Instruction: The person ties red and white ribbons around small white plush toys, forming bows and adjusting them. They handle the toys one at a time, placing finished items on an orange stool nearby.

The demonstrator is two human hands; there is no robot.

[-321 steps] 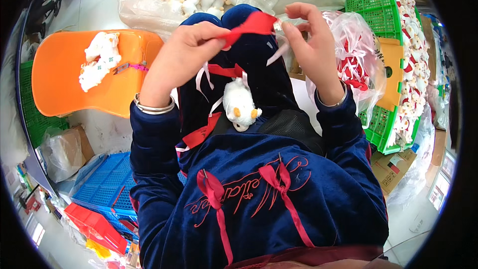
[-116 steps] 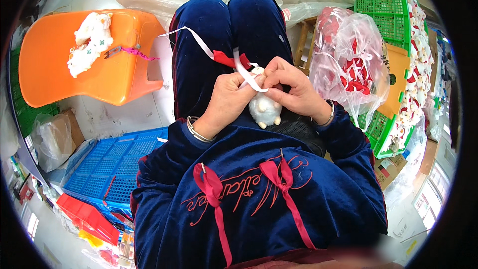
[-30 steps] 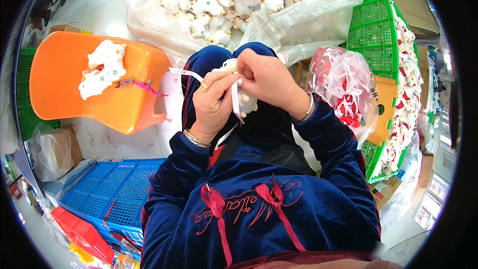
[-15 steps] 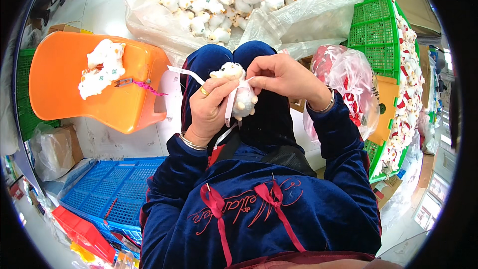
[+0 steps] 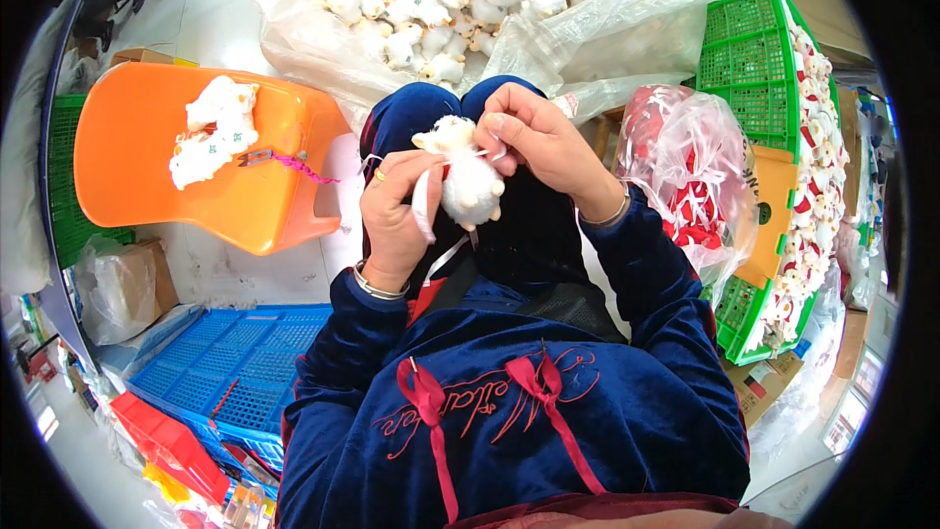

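A small white plush animal [image 5: 468, 188] rests over my lap between my two hands, its head pointing away from me and its stubby feet nearer. My left hand [image 5: 394, 211] is closed at the toy's left side, pinching a white ribbon [image 5: 422, 204] whose loose end hangs below the fingers. At the toy's neck on the other side, my right hand [image 5: 540, 142] pinches a thin end of white ribbon between thumb and forefinger. A bit of red shows at the neck. How the ribbon runs there is partly hidden by the fingers.
An orange chair [image 5: 127, 157] at left bears several white plush toys [image 5: 220, 127] and snips with a pink cord [image 5: 259, 157]. Ahead lies a plastic sheet [image 5: 617, 39] heaped with plush toys. Right: a bag of red pieces [image 5: 685, 167] and green crates [image 5: 749, 49]. Blue crates [image 5: 225, 362] stand lower left.
My left hand has let the toy's body go and shifted left with the ribbon. My right hand has turned and now pinches ribbon at the neck. The view has shifted slightly.
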